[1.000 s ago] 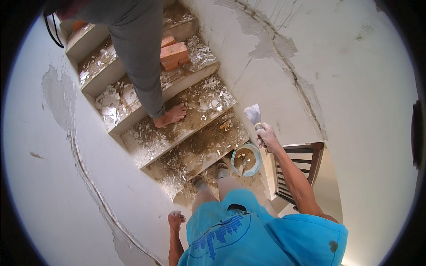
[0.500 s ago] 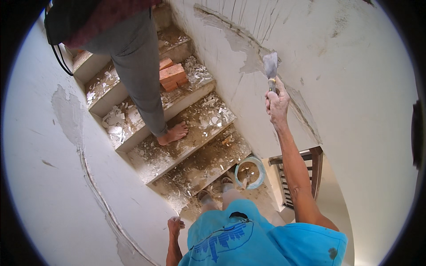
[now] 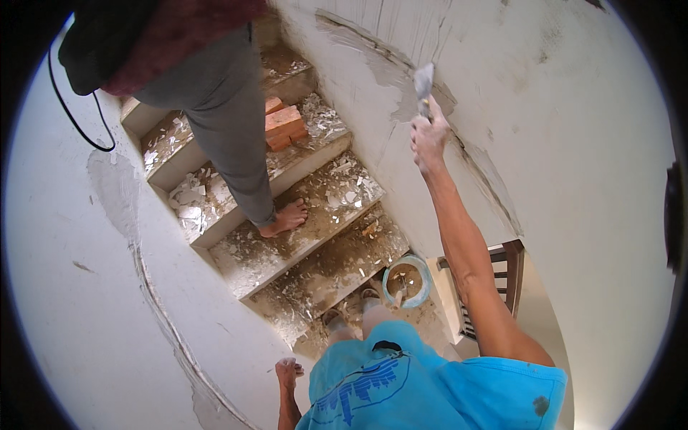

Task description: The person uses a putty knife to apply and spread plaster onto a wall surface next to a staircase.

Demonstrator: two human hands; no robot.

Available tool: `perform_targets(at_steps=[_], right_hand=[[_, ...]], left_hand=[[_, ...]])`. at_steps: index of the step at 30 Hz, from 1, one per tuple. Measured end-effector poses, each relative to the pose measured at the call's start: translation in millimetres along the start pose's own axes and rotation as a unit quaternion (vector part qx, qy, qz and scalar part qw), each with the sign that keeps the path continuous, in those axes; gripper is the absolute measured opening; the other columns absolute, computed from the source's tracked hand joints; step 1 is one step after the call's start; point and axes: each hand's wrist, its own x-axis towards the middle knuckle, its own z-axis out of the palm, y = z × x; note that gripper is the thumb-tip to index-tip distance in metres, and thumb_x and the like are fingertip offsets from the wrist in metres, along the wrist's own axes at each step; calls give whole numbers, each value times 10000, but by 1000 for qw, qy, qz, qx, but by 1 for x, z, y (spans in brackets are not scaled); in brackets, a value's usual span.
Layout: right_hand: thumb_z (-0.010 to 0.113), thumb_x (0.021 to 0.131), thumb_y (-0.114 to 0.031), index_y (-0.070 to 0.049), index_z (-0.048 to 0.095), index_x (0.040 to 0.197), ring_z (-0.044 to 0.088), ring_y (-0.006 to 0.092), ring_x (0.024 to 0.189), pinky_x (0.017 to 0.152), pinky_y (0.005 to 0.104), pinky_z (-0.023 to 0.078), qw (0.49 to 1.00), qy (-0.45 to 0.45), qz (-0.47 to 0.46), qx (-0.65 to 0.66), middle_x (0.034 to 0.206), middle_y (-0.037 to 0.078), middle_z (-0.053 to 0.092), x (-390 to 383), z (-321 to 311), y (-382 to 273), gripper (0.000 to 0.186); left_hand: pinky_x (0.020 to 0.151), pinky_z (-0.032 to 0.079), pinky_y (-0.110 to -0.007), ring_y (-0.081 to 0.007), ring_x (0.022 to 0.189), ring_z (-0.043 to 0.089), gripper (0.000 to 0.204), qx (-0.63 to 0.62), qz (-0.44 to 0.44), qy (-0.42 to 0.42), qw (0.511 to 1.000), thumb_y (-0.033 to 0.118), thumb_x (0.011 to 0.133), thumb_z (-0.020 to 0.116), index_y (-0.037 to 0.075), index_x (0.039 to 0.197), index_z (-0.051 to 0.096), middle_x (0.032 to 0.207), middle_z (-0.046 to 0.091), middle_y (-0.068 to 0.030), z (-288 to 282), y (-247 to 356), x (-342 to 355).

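Observation:
My right hand [image 3: 431,142] is wrapped round the handle of a putty knife [image 3: 423,82]. Its whitish blade points up along the right wall [image 3: 573,165], where a long groove [image 3: 476,161] slants between grey filler patches [image 3: 385,75]. Whether the blade touches the wall, I cannot tell. Pale dust coats the fingers. Low beside the left wall [image 3: 72,315], my left hand [image 3: 289,371] hangs with its fingers curled in and nothing visible in them.
Concrete stairs [image 3: 287,252], strewn with white flakes, climb to the upper left. A barefoot person [image 3: 229,143] in grey trousers stands there beside orange bricks [image 3: 285,125]. Near my feet sits a round pale-blue bucket [image 3: 428,283]; a dark wooden railing [image 3: 512,272] is at right.
My right hand and the putty knife have shifted left and slightly up along the wall. The dark cord hanging by the other person has swung lower. My left hand stays low, fingers curled.

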Motion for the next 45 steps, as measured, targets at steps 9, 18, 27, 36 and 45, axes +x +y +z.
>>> perform_targets(at_steps=[9,18,27,36,45], right_hand=[[428,743,45,-47,430,1351,356,40,373,297,203,279,998,-15,24,61,579,-35,440,8,-5,1,615],[414,763,23,-69,470,1331,367,55,363,292,222,271,1000,-16,-3,12,564,-27,456,48,20,-15,578],[440,757,56,-98,428,1363,386,54,405,311,204,286,999,-26,30,6,606,3,479,45,22,-49,625],[442,757,53,-65,387,1381,378,46,400,302,196,269,998,-24,-7,57,629,5,493,12,-16,-49,637],[434,744,77,-67,436,1354,376,60,389,295,210,262,997,-11,13,80,599,5,484,40,0,-88,627]], left_hand=[[438,526,-341,-224,484,586,193,-1,-2,-12,1000,134,824,510,-56,841,541,651,581,-149,6,-12,-17],[435,526,-350,-223,480,581,159,-3,-7,1,1000,101,824,500,-53,838,537,639,571,-151,-12,-16,-9],[416,524,-350,-231,469,585,149,-49,-3,17,999,80,825,502,-63,838,542,640,580,-160,-4,-26,-8],[428,538,-363,-242,477,595,172,-39,12,-5,999,88,812,505,-75,850,546,639,586,-169,9,-19,6],[424,539,-369,-242,480,595,181,-15,26,-37,999,92,804,523,-74,871,550,640,580,-163,3,-4,25]])
